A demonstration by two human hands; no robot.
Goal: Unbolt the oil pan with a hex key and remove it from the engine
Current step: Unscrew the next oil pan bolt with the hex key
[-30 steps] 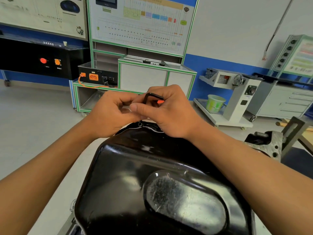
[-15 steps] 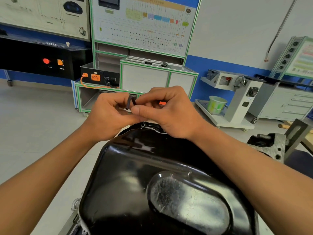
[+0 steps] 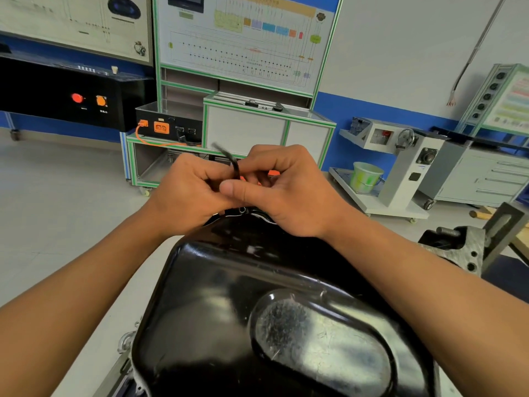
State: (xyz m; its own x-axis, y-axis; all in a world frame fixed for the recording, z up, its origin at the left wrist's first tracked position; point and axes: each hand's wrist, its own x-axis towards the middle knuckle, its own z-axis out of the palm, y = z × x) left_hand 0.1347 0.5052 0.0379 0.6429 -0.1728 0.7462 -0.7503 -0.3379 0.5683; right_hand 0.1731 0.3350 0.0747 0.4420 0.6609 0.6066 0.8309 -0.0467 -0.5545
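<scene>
Both hands (image 3: 243,193) meet over the far edge of the oil pan (image 3: 272,310), hex key (image 3: 233,164) between them; a bucket (image 3: 365,177) stands behind, right.

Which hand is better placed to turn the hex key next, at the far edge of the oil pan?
Probably the right hand: its thumb and fingers close round the hex key above the far rim of the oil pan. The left hand only pinches it from the side.
</scene>
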